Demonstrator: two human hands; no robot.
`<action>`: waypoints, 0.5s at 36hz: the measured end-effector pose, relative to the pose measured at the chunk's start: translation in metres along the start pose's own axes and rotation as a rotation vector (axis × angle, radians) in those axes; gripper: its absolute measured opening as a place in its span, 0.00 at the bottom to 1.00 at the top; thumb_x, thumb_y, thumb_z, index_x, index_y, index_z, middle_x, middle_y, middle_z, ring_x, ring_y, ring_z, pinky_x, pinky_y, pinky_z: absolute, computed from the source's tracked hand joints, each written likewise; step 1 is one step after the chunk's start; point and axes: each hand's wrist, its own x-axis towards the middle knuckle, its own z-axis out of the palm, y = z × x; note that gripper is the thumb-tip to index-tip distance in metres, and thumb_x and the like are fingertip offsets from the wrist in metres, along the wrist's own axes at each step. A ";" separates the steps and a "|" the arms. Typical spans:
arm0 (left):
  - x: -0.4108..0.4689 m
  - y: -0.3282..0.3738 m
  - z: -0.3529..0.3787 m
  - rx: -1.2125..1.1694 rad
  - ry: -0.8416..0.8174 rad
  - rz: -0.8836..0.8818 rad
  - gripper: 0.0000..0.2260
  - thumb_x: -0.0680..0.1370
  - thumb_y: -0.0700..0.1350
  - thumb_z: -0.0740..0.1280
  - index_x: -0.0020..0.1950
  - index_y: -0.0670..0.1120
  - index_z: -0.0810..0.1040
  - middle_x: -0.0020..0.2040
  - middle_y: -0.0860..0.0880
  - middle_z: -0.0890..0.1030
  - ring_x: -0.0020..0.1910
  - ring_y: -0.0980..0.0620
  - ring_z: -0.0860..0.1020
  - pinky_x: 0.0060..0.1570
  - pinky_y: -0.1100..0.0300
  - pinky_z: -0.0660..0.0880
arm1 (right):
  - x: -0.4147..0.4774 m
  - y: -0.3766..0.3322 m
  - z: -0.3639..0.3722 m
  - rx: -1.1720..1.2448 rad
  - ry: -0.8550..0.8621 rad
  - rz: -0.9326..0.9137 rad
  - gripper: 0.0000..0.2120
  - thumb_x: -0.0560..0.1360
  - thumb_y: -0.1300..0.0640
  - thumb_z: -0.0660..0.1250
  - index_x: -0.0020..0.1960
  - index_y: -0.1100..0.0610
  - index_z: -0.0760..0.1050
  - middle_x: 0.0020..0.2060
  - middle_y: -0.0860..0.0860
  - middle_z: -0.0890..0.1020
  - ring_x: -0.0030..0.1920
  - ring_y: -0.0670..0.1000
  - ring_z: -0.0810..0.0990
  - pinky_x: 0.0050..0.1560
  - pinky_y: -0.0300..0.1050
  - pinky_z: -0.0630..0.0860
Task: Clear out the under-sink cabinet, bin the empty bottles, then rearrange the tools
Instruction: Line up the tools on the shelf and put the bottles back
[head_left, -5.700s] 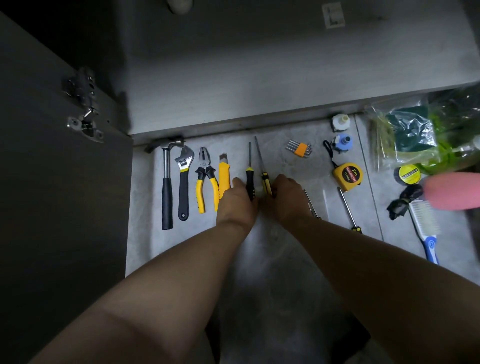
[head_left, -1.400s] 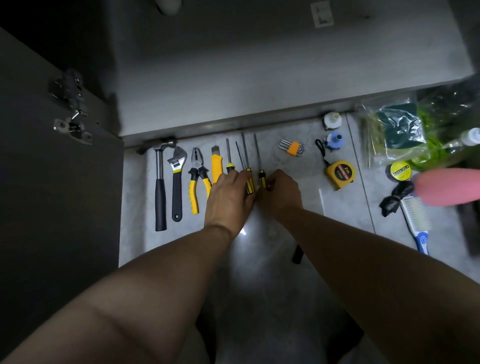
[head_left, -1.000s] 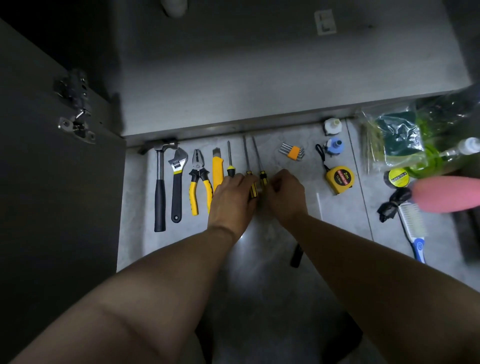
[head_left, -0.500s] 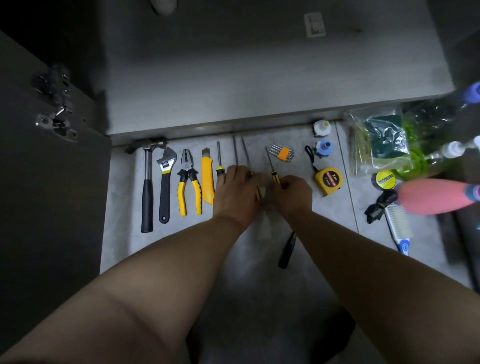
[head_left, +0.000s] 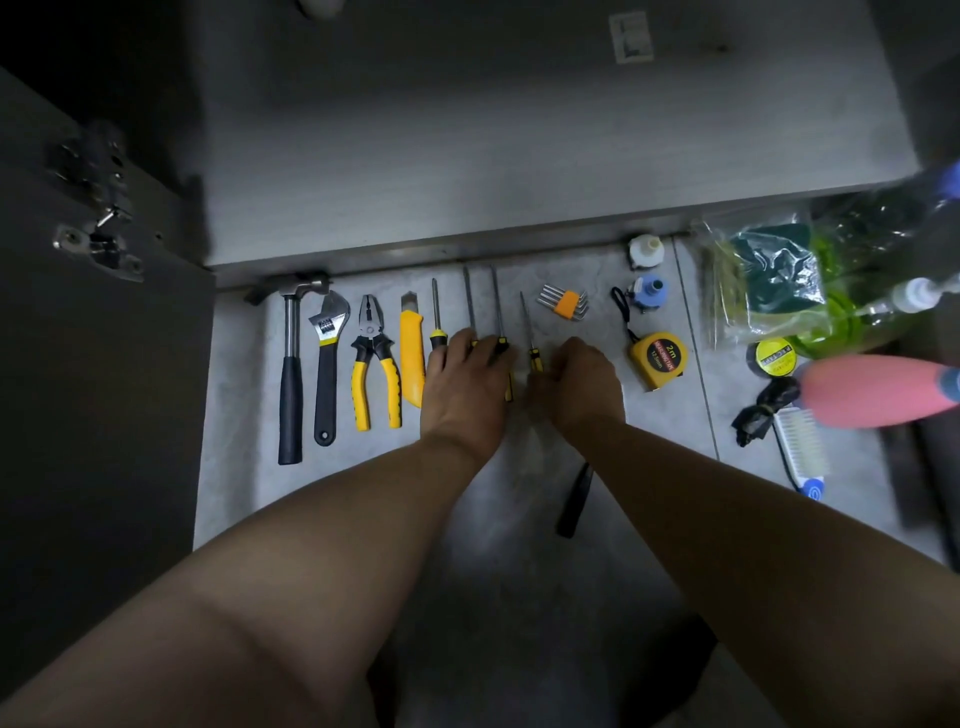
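Left hand (head_left: 467, 387) is flat, fingers straight, over 2 screwdrivers (head_left: 500, 312); right hand (head_left: 579, 387) next to it, fingers curled, pinches a 3rd screwdriver (head_left: 525, 322).

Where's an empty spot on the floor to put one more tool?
Bare floor lies left of the hammer, beside the cabinet door, and on the near side of the tape measure. The row from pliers to screwdrivers is packed; so is the right side around the brush and pink bottle.
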 end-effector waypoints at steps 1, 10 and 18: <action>0.000 0.000 0.000 -0.008 -0.002 0.000 0.25 0.75 0.49 0.70 0.72 0.52 0.73 0.72 0.51 0.73 0.74 0.43 0.65 0.70 0.49 0.61 | 0.000 0.001 -0.001 -0.006 0.053 -0.036 0.13 0.76 0.52 0.69 0.55 0.58 0.73 0.54 0.56 0.74 0.50 0.57 0.77 0.46 0.48 0.74; -0.001 0.000 -0.001 -0.067 0.007 -0.005 0.24 0.74 0.46 0.69 0.71 0.52 0.75 0.70 0.51 0.75 0.73 0.43 0.66 0.70 0.49 0.62 | 0.021 0.001 -0.020 -0.424 0.007 -0.316 0.32 0.78 0.53 0.65 0.78 0.59 0.58 0.77 0.58 0.60 0.76 0.61 0.61 0.72 0.58 0.67; 0.004 0.012 -0.012 -0.078 0.037 0.057 0.25 0.73 0.51 0.70 0.71 0.53 0.74 0.66 0.47 0.74 0.71 0.43 0.66 0.67 0.49 0.63 | 0.055 -0.011 -0.041 -0.505 -0.097 -0.217 0.40 0.74 0.49 0.69 0.79 0.59 0.54 0.79 0.56 0.56 0.79 0.65 0.50 0.76 0.63 0.59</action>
